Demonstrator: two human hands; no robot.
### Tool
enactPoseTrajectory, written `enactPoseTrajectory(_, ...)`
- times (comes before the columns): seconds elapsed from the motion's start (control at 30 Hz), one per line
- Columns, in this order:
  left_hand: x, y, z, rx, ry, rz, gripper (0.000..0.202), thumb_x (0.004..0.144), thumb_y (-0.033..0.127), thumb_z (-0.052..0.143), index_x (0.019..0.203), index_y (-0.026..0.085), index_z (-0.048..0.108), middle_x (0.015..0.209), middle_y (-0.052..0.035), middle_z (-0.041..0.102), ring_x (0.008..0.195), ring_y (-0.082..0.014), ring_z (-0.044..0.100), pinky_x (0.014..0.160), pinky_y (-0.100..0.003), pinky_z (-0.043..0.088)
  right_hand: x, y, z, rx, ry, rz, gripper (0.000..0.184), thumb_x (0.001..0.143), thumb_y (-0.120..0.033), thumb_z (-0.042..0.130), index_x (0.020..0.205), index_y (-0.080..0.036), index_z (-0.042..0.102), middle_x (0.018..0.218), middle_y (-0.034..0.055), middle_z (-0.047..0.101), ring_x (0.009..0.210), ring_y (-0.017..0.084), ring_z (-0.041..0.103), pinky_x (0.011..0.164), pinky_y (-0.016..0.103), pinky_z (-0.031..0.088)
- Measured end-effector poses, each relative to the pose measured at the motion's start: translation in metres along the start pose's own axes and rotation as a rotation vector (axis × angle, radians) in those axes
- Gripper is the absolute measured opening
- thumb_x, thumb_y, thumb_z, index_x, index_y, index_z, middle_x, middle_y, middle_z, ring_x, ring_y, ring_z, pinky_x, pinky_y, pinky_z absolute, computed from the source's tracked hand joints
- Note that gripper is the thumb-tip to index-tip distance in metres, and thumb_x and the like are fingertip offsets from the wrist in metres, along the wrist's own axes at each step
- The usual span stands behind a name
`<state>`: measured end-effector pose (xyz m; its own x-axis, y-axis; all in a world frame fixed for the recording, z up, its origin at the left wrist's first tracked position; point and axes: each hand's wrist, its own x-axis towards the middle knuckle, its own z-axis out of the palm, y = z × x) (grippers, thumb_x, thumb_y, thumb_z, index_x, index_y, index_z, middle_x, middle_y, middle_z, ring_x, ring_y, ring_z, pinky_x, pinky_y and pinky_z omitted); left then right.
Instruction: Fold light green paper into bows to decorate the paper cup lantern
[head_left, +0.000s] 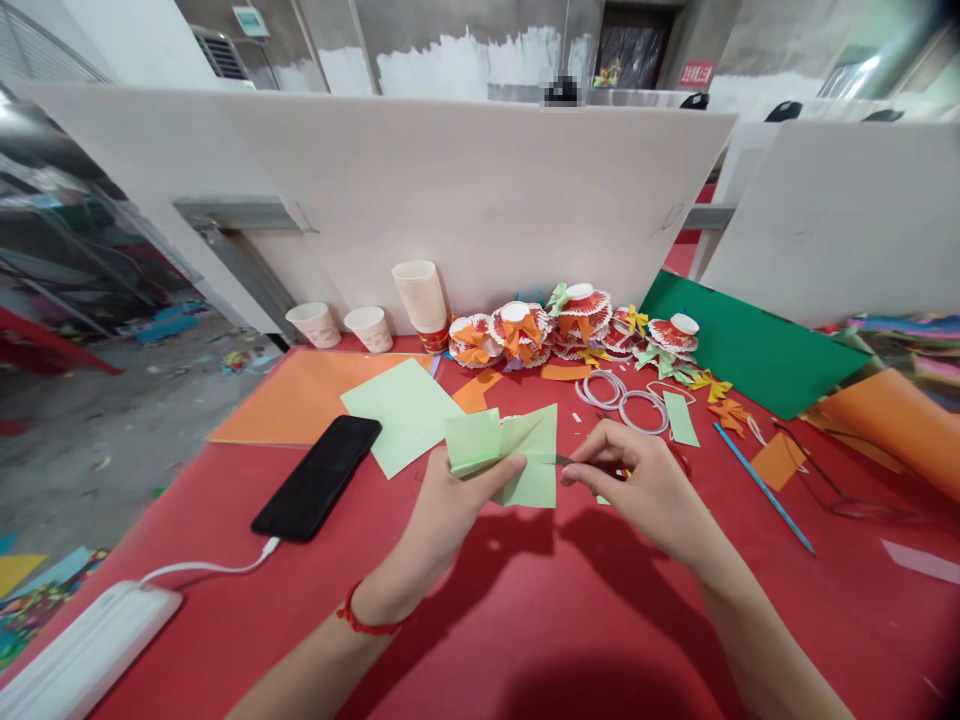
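My left hand [450, 520] pinches a folded, creased sheet of light green paper [536, 485] between thumb and fingers, held above the red table. From its top edge a zigzag-edged bit shows. My right hand [637, 480] is closed around scissors; their thin dark blade [562, 461] touches the paper's right edge, and the handle is mostly hidden by the fingers. Behind my left hand lies a flat light green sheet [405, 410], partly over an orange sheet [300, 395].
A black phone [319, 480] is cabled to a white power bank [97, 650] on the left. Paper cups [369, 328] and red-and-white paper-cup crafts [517, 330] line the white partition [480, 190]. To the right are white rings [643, 410], a blue pencil [765, 488] and a green board [750, 340].
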<state>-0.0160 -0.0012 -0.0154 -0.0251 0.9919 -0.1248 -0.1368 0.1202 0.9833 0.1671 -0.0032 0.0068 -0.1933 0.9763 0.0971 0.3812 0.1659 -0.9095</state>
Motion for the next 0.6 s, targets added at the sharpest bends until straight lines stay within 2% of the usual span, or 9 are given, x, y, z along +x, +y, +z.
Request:
enactPoseTrajectory(0.27,0.0008,0.0013,-0.0012,0.022,0.013,0.003,0.017,0.065,0.026,0.077,0.076,0.017,0.07,0.072,0.0004,0.072,0.065,-0.0133,0.063,0.06,-0.021,0.05,0.0002,0.0002,0.0009,0.016,0.003,0.007,0.014,0.078,-0.022,0.066,0.067,-0.02,0.057,0.063,-0.0008,0.068,0.059,0.013,0.064,0.053,0.024,0.046)
enactPoseTrajectory(0.6,0.0003,0.0007,-0.0002,0.031,0.006,0.011,0.019,0.065,0.028,0.077,0.078,0.016,0.07,0.073,-0.0009,0.072,0.067,-0.015,0.064,0.06,-0.022,0.05,-0.0003,0.0,0.001,0.032,0.001,0.026,0.013,0.077,-0.022,0.067,0.067,-0.02,0.057,0.063,-0.001,0.068,0.058,0.014,0.064,0.053,0.024,0.046)
